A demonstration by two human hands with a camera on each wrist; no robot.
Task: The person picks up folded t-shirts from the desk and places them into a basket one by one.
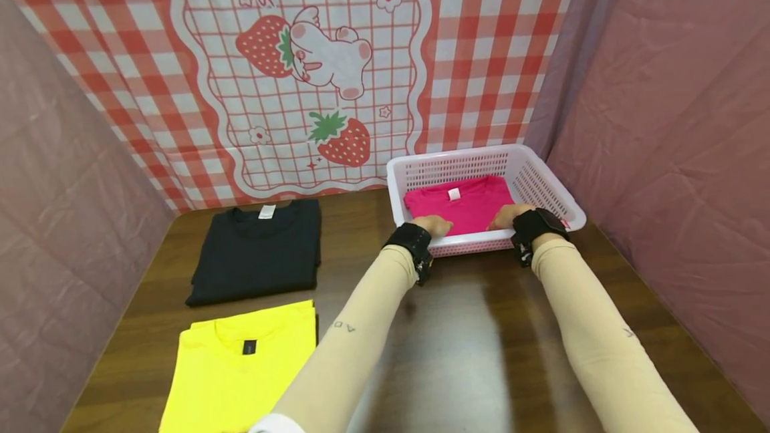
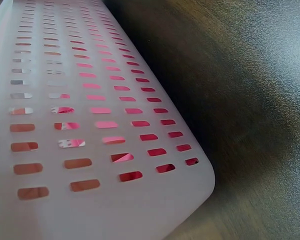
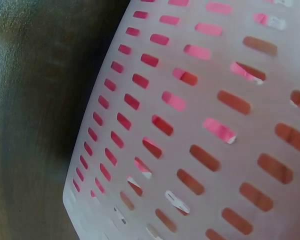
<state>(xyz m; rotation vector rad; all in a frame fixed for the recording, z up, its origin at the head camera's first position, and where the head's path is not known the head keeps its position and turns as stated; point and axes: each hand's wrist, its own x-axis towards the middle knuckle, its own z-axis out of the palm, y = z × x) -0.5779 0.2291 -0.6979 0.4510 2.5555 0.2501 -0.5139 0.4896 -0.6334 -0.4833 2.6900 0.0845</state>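
Note:
A folded bright pink T-shirt (image 1: pixel 466 209) with a white neck tag lies inside the white plastic basket (image 1: pixel 463 160). My left hand (image 1: pixel 434 224) reaches over the basket's front rim and grips the shirt's near left part. Over the same rim, farther right, my right hand (image 1: pixel 510 215) grips its near right part. Most fingers of both hands are hidden by the rim and the cloth. From the left wrist, the slotted basket wall (image 2: pixel 90 210) fills the view, pink cloth behind it. The right wrist view shows the slotted wall (image 3: pixel 155 115) too, with pink and skin tones through the slots.
To the left, a folded black T-shirt (image 1: pixel 259 256) lies on the brown wooden table (image 1: pixel 445 353). Nearer is a folded yellow T-shirt (image 1: pixel 240 373) with a dark tag. A checked strawberry cloth (image 1: pixel 493 52) hangs behind, and pink curtains (image 1: pixel 674 105) stand at both sides.

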